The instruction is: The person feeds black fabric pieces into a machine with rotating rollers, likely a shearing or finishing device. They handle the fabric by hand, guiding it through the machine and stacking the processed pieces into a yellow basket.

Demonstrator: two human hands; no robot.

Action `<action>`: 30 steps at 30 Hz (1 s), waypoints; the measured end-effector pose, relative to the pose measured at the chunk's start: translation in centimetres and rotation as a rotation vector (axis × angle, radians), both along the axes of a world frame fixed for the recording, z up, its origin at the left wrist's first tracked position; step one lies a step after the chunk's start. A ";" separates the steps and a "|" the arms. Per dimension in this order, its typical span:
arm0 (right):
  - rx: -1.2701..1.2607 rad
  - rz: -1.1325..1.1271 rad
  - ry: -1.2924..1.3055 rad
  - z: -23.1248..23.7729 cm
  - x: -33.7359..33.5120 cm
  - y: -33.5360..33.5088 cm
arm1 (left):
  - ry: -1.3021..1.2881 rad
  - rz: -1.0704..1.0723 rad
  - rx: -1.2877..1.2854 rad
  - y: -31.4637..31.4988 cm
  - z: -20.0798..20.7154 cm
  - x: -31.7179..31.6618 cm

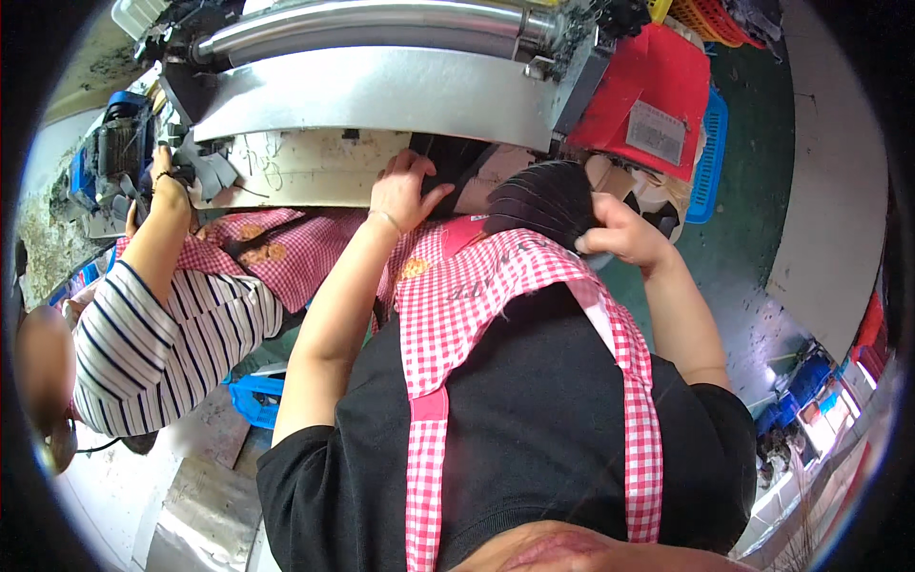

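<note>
The fanned stack of thin black pieces (541, 198) is at the near edge of the tabletop (305, 173), right of centre, just above the apron's bib. The right hand (624, 231) grips its right end, thumb on the near side, and the layers spread apart toward the left. The left hand (402, 191) lies with thumb spread beside other dark pieces (448, 164) under the machine's near side; whether it pinches one or only rests there, I cannot tell.

The handling looks to be midway: the stack is in hand with many layers, and dark pieces lie at the left hand. Which have been dealt with and how many are left cannot be told.

Just beyond is the machine's curved silver guard (381, 91), with a metal roller (381, 33) on its far side. To the right are a red box (658, 62) with a pale label and, past it, a blue basket (707, 157). At the left, a co-worker's hand (170, 181) is beside some grey pieces (214, 172), near a blue motor (119, 133).
</note>
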State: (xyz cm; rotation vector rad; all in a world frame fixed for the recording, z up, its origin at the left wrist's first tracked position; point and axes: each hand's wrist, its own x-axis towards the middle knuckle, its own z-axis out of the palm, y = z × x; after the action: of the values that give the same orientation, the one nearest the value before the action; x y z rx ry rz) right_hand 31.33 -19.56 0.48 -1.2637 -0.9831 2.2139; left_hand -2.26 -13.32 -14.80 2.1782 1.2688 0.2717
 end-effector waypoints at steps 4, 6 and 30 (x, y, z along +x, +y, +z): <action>0.313 0.276 -0.073 -3.2 -2.2 4.0 | -0.463 0.092 -0.085 1.3 10.0 0.5; 0.513 0.492 -0.175 -4.5 -5.5 5.3 | -0.481 -0.154 0.154 3.3 15.7 2.0; 1.058 0.225 -0.707 5.1 -5.5 16.9 | -0.524 0.314 -0.169 10.0 15.2 0.5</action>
State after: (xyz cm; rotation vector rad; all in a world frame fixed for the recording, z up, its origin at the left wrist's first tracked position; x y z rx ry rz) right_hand 25.86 -2.68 5.55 -1.3682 -2.2165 0.9343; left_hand -1.76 -3.30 0.42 1.6111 1.2612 0.7751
